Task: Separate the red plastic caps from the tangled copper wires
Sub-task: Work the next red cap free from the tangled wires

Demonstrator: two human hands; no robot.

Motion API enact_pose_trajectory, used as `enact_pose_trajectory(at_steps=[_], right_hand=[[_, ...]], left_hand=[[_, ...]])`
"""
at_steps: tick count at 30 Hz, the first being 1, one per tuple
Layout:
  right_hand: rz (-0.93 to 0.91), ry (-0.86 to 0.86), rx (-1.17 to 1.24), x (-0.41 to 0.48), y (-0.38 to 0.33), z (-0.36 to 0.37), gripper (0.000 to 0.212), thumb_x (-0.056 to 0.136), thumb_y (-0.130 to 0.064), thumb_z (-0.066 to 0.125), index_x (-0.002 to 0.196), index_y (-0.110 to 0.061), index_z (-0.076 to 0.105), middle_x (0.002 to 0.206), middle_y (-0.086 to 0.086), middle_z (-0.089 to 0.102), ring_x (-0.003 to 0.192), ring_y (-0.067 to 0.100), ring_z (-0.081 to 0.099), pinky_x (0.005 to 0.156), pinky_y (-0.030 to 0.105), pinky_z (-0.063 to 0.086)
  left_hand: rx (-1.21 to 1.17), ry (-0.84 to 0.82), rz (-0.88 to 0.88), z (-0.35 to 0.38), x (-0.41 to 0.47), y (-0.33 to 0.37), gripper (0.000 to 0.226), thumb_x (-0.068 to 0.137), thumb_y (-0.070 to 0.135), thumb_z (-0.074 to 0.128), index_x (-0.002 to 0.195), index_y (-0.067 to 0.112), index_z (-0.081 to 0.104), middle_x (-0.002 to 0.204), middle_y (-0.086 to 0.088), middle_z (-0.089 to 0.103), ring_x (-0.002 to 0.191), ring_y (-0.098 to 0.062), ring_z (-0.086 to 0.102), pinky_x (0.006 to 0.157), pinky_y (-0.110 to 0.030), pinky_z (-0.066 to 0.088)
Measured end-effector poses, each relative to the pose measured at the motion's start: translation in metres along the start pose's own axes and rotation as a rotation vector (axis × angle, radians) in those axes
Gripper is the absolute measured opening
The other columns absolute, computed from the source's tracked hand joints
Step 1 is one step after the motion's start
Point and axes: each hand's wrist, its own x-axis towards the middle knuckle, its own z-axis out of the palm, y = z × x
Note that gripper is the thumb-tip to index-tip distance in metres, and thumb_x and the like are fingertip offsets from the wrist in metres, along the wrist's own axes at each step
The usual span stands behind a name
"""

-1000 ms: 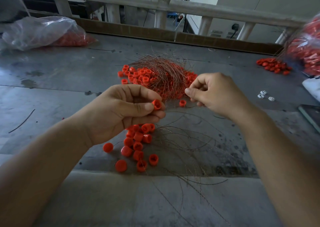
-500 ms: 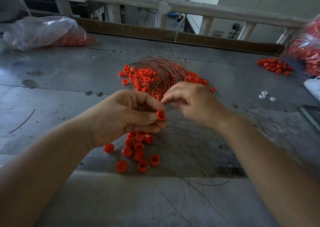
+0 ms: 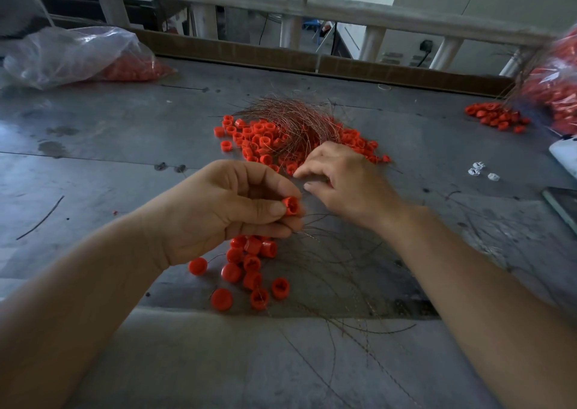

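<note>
Left hand (image 3: 218,212) fingers pinch a cap (image 3: 291,206); right hand (image 3: 346,183) beside the cap, fingers curled, hold indeterminable

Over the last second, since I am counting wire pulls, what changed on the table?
The right hand swung in from the right toward the left hand, its fingertips now at the near edge of the tangled pile; whether it pinches a wire I cannot tell. The left hand kept pinching its red cap; the loose caps below it lie as before.
</note>
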Motion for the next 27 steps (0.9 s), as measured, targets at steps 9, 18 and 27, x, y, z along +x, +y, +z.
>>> enact_pose_trajectory(at_steps=[9, 18, 27], right_hand=[[-0.05, -0.047, -0.041, 0.003, -0.01, 0.012, 0.018, 0.09, -0.021, 0.057, 0.106, -0.018, 0.065, 0.092, -0.009, 0.042, 0.09, 0.006, 0.043, 0.067, 0.017, 0.028], [0.022, 0.047, 0.269, 0.001, -0.009, 0.002, 0.008, 0.082, -0.009, 0.065, 0.082, -0.015, 0.06, 0.076, -0.013, 0.055, 0.071, -0.001, 0.052, 0.068, 0.011, 0.042], [0.208, 0.101, 0.899, -0.008, -0.006, -0.031, 0.02, 0.088, 0.0, 0.054, 0.083, -0.018, 0.061, 0.073, -0.003, 0.064, 0.066, 0.005, 0.063, 0.053, 0.019, 0.05]], left_hand=[[0.008, -0.018, 0.007, -0.002, -0.001, -0.001, 0.016, 0.067, 0.001, 0.067, 0.077, 0.01, 0.074, 0.081, -0.014, 0.071, 0.075, -0.02, 0.071, 0.061, -0.021, 0.055], [-0.002, 0.016, 0.012, 0.0, -0.001, 0.0, 0.019, 0.065, -0.001, 0.062, 0.075, 0.01, 0.074, 0.079, -0.013, 0.071, 0.073, -0.02, 0.071, 0.06, -0.02, 0.055], [-0.001, 0.035, 0.034, 0.0, -0.001, 0.001, 0.022, 0.063, 0.0, 0.059, 0.074, 0.011, 0.074, 0.078, -0.01, 0.072, 0.072, -0.018, 0.071, 0.061, -0.022, 0.056]])
